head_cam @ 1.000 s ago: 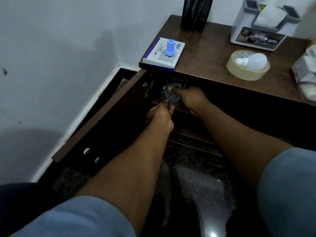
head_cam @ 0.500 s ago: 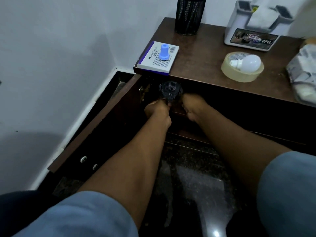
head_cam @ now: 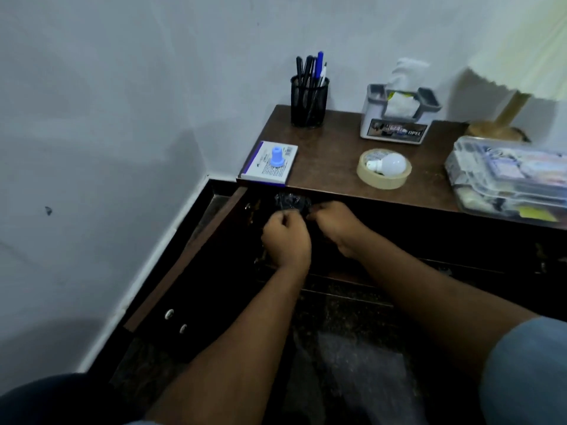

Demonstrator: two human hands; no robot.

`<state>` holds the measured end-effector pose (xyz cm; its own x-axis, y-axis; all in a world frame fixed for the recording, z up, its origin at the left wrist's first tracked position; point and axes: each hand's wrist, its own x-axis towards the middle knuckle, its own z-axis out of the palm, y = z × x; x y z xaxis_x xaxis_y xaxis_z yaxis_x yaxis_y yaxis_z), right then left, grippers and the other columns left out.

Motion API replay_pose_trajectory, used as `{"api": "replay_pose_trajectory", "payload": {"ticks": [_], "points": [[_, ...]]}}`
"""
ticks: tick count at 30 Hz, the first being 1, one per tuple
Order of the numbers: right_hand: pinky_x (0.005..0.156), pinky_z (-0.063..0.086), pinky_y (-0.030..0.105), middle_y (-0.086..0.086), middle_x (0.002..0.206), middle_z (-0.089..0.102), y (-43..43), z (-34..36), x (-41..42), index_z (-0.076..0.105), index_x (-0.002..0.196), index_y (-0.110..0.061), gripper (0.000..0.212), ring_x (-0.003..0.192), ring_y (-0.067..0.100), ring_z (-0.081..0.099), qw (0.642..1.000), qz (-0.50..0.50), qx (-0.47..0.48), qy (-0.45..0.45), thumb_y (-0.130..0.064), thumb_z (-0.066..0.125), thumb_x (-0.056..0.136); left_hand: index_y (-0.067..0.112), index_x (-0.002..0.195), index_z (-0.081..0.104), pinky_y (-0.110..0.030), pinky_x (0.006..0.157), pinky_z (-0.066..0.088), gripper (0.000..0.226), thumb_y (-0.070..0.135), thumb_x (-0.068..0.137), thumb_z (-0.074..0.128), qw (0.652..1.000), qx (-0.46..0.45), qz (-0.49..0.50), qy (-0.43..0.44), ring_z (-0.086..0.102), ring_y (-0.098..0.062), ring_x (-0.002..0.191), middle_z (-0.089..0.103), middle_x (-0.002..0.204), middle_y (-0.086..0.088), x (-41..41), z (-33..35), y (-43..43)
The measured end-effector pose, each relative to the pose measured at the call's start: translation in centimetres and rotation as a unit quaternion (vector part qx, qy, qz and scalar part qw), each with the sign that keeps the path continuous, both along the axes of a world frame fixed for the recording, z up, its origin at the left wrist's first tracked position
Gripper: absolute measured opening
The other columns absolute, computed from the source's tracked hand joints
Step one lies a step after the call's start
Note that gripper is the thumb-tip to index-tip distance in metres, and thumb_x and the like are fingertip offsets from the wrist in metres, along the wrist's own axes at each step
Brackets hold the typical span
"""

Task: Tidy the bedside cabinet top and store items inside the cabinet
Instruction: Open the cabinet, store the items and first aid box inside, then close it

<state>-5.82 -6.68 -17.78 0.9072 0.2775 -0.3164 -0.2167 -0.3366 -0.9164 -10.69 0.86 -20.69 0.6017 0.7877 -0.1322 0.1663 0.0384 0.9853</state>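
step: stowing dark glassy object in cabinet, just beyond my fingertips | left hand, right hand: curled against it, grip shadowed, cannot tell | next, likely: I release, reach up-right for tape roll

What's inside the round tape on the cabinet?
A white light bulb lies inside the tape roll, its base pointing left. The cabinet top under the bulb is covered.
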Motion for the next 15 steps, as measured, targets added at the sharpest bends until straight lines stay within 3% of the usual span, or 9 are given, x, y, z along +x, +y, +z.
{"api": "replay_pose_trajectory", "payload": {"ticks": [3, 6, 9, 11, 13, 14, 15], "points": [[0.033, 0.031, 0.014, 0.008, 0.056, 0.058, -0.6, 1.6, -1.6, 0.071, 0.084, 0.002, 0.018, 0.032, 0.005, 0.048, 0.999, 0.026, -0.027, -0.018, -0.006, 0.056, 0.09, 0.015, 0.083, 0.072, -0.032, 0.069, 0.051, 0.025, 0.031, 0.082, 0.053, 0.959, 0.266, -0.081, -0.059, 0.066, -0.02, 0.078, 0.072, 0.083, 0.001, -3.0, 2.5, 0.1], [0.043, 0.048, 0.022, 0.013, 0.072, 0.069, -0.8, 3.2, -3.4, 0.072, 0.09, 0.002, 0.024, 0.052, 0.016, 0.065, 0.994, 0.075, -0.07, -0.034, -0.014, 0.054, 0.093, 0.02, 0.092, 0.068, -0.037, 0.073, 0.051, 0.014, 0.026, 0.084, 0.059, 0.9, 0.415, -0.077, -0.111, 0.062, -0.021, 0.09, 0.063, 0.098, 0.002, -4.3, 4.7, 1.3], [0.051, 0.057, 0.038, 0.011, 0.072, 0.071, -0.5, 5.7, -4.0, 0.068, 0.077, -0.007, 0.023, 0.061, 0.028, 0.071, 0.977, 0.065, -0.13, -0.156, -0.02, 0.053, 0.089, 0.015, 0.121, 0.057, -0.045, 0.093, 0.044, 0.042, 0.029, 0.082, 0.063, 0.886, 0.457, -0.036, -0.065, 0.053, -0.03, 0.112, 0.055, 0.121, -0.005, -3.7, 7.2, 3.9], [0.052, 0.044, 0.03, 0.002, 0.066, 0.064, 0.2, 7.2, -3.6, 0.058, 0.068, -0.011, 0.023, 0.061, 0.024, 0.063, 0.936, 0.001, -0.171, -0.307, -0.022, 0.056, 0.089, 0.016, 0.137, 0.046, -0.048, 0.101, 0.038, 0.062, 0.041, 0.082, 0.065, 0.886, 0.461, -0.047, 0.029, 0.045, -0.031, 0.124, 0.047, 0.136, -0.007, -2.9, 8.2, 5.7], [0.053, 0.03, 0.025, -0.002, 0.074, 0.061, 1.1, 8.2, -3.1, 0.057, 0.076, -0.016, 0.014, 0.067, 0.016, 0.054, 0.895, -0.05, -0.155, -0.415, -0.019, 0.059, 0.089, 0.011, 0.144, 0.039, -0.046, 0.109, 0.033, 0.077, 0.048, 0.083, 0.069, 0.897, 0.425, -0.088, 0.083, 0.039, -0.032, 0.134, 0.042, 0.144, -0.011, -2.2, 8.6, 6.9], [0.057, 0.029, 0.024, 0.0, 0.083, 0.064, 1.6, 8.5, -2.4, 0.062, 0.085, -0.014, 0.005, 0.074, 0.016, 0.055, 0.887, -0.047, -0.137, -0.439, -0.015, 0.059, 0.089, 0.008, 0.144, 0.039, -0.043, 0.111, 0.032, 0.08, 0.049, 0.083, 0.072, 0.904, 0.403, -0.108, 0.092, 0.038, -0.032, 0.136, 0.043, 0.145, -0.013, -1.8, 8.7, 7.1], [0.065, 0.034, 0.024, 0.004, 0.096, 0.066, 2.2, 8.6, -1.5, 0.066, 0.098, -0.011, 0.012, 0.085, 0.019, 0.059, 0.882, -0.028, -0.128, -0.452, -0.011, 0.058, 0.089, 0.005, 0.141, 0.042, -0.041, 0.11, 0.032, 0.079, 0.048, 0.083, 0.073, 0.908, 0.39, -0.124, 0.091, 0.04, -0.033, 0.134, 0.045, 0.142, -0.015, -1.5, 8.9, 7.0]]}}
